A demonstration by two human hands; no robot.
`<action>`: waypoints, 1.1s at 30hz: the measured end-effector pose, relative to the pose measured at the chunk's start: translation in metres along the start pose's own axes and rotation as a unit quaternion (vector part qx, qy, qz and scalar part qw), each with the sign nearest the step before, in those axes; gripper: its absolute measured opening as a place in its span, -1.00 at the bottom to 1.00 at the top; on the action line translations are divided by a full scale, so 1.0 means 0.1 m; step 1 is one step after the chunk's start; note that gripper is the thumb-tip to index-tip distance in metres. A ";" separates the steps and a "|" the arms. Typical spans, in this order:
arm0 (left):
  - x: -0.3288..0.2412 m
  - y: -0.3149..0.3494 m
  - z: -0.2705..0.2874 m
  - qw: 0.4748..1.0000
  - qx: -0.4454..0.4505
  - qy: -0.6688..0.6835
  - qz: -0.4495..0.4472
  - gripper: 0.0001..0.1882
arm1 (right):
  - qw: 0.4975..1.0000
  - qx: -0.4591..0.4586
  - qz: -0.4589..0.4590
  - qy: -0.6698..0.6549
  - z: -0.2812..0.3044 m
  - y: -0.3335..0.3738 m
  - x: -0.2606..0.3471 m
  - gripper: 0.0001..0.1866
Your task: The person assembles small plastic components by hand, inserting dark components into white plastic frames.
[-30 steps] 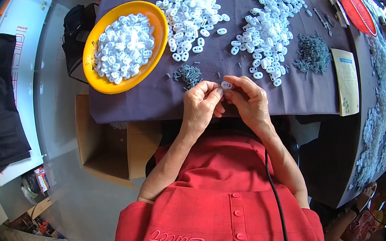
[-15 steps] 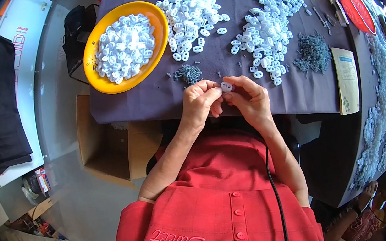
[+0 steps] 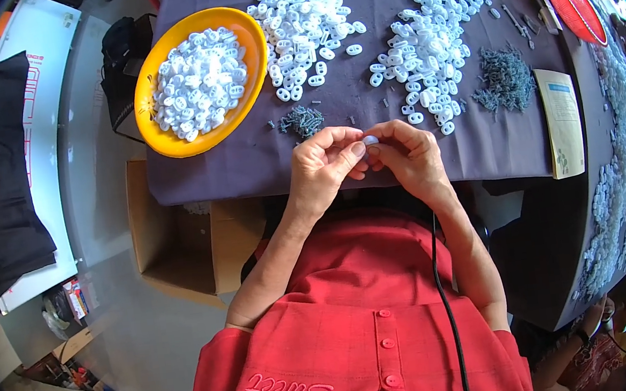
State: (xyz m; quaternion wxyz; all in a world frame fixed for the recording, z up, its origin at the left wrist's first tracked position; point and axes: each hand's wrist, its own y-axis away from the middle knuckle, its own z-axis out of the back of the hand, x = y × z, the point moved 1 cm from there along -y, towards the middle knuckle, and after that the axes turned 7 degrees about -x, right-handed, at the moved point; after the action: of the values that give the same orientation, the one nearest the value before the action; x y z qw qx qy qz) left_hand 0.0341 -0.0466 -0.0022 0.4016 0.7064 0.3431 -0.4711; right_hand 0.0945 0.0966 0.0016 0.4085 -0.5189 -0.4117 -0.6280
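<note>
A small white oval plastic piece (image 3: 370,141) is pinched at the front edge of the dark tablecloth. My right hand (image 3: 416,155) grips it between thumb and forefinger. From the other side my left hand (image 3: 315,170) meets it, thumb and fingers pressed together at its edge; anything else in that pinch is hidden. Just beyond the left hand lies a little heap of small grey pins (image 3: 301,121), perhaps screws. Past the right hand spreads a pile of white two-holed oval pieces (image 3: 428,48).
An orange-yellow bowl (image 3: 258,50) of white pieces stands at the left, beside another white pile (image 3: 303,21). To the right are a larger grey heap (image 3: 503,80), a cream booklet (image 3: 560,122) and a red basket (image 3: 575,3). A cardboard box (image 3: 179,278) sits below the table.
The white piece has been tilted between my fingers, so its holed face no longer shows. My hands stay together in nearly the same place.
</note>
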 end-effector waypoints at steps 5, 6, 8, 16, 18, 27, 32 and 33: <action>0.01 0.00 0.00 1.000 -0.006 -0.008 0.019 -0.88 | 1.000 -0.008 0.004 -0.029 -0.04 0.02 -0.03 -0.78; 0.01 0.01 0.00 0.999 -0.011 -0.007 0.031 -0.87 | 0.999 -0.006 0.006 -0.040 -0.04 0.02 -0.04 -0.76; 0.01 0.01 -0.01 0.999 -0.015 -0.013 0.036 -0.86 | 0.996 -0.016 -0.007 -0.084 -0.06 0.03 -0.07 -0.76; 0.08 0.02 -0.01 0.999 -0.035 0.001 0.034 -0.87 | 0.990 -0.020 -0.031 -0.139 -0.08 0.08 -0.11 -0.75; 0.10 0.02 0.00 0.998 -0.039 -0.006 0.054 -0.87 | 0.997 -0.021 0.024 -0.064 -0.09 0.08 -0.11 -0.72; 0.07 0.02 -0.02 0.998 -0.026 -0.018 0.049 -0.86 | 0.988 -0.067 0.129 0.054 -0.09 0.05 -0.10 -0.73; 0.05 -0.01 -0.01 0.998 -0.012 -0.014 0.062 -0.84 | 0.988 -0.054 0.135 0.053 -0.05 0.05 -0.08 -0.72; 0.05 -0.02 -0.01 0.997 -0.006 -0.029 0.064 -0.84 | 0.986 -0.047 0.151 0.054 -0.06 0.05 -0.07 -0.72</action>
State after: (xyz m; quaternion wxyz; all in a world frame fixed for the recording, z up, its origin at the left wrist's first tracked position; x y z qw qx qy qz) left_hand 0.0344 -0.0447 -0.0074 0.4451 0.7108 0.2879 -0.4624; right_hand 0.0982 0.0905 -0.0060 0.4954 -0.5590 -0.2758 -0.6050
